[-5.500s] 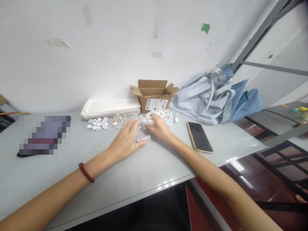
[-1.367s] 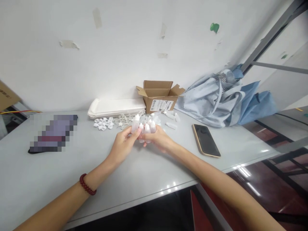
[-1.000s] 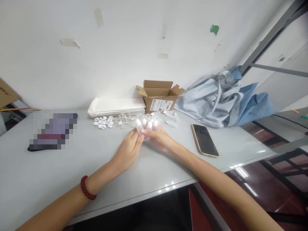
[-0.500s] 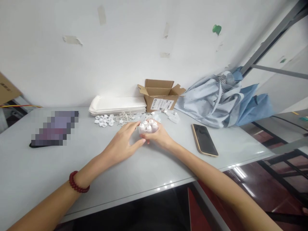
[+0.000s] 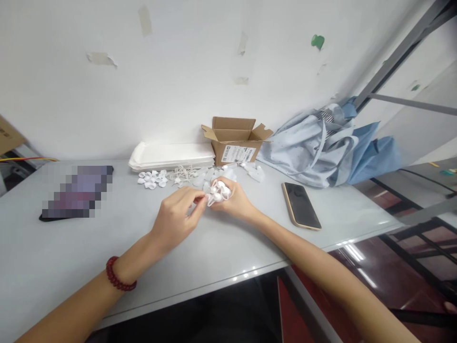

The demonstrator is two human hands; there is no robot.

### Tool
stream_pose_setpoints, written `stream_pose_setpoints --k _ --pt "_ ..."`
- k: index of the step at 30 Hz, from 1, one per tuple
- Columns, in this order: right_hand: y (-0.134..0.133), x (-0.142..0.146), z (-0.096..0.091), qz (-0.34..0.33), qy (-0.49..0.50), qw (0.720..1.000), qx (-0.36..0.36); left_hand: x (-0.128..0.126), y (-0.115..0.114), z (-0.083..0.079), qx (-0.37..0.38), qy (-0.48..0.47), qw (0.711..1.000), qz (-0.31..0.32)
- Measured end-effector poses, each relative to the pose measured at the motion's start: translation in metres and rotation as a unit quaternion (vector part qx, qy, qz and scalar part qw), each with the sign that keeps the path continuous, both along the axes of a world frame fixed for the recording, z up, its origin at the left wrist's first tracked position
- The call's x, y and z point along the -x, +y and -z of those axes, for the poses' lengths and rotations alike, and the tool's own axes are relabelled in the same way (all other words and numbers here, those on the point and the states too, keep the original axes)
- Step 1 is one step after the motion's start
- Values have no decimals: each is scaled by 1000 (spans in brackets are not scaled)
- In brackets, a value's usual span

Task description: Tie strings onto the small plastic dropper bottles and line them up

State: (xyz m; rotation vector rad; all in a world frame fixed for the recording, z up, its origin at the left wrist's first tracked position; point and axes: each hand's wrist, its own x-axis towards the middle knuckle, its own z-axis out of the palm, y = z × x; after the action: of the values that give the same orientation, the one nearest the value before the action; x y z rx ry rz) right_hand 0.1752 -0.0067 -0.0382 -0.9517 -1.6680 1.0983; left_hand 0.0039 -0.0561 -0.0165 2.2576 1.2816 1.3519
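Note:
My right hand (image 5: 233,204) is closed round a bundle of small white dropper bottles (image 5: 218,190), held low over the grey table (image 5: 200,247). My left hand (image 5: 174,216), with a red bead bracelet on its wrist, is pinched at the bundle's left side, its fingertips on a thin white band there. More loose bottles (image 5: 255,172) lie behind the bundle, near the box.
A pile of white caps (image 5: 152,178) and loose rubber bands (image 5: 183,174) lie behind my hands. An open cardboard box (image 5: 233,140) and stacked white trays (image 5: 171,155) stand by the wall. A phone (image 5: 300,205) lies at right, blue cloth (image 5: 321,143) behind it.
The bottles, held upright and raised a second ago, are now lowered and tipped toward me. My left hand went from flat beside the bundle to a pinch at its edge.

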Motion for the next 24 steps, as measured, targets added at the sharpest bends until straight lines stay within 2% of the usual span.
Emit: stream_pose_setpoints --k 4,11,17,24 --pt "1 0 -3 -2 -33 998 -47 1 1 -2 -57 17 998 -19" --pt "5 -3 -3 41 -113 986 -114 5 -1 -5 -70 -18 996 -43" --pt "6 -7 4 76 -158 962 -210 1 -1 -4 -45 29 999 -5" --pt "8 -5 11 48 -190 942 -273 2 5 7 -86 105 991 21"
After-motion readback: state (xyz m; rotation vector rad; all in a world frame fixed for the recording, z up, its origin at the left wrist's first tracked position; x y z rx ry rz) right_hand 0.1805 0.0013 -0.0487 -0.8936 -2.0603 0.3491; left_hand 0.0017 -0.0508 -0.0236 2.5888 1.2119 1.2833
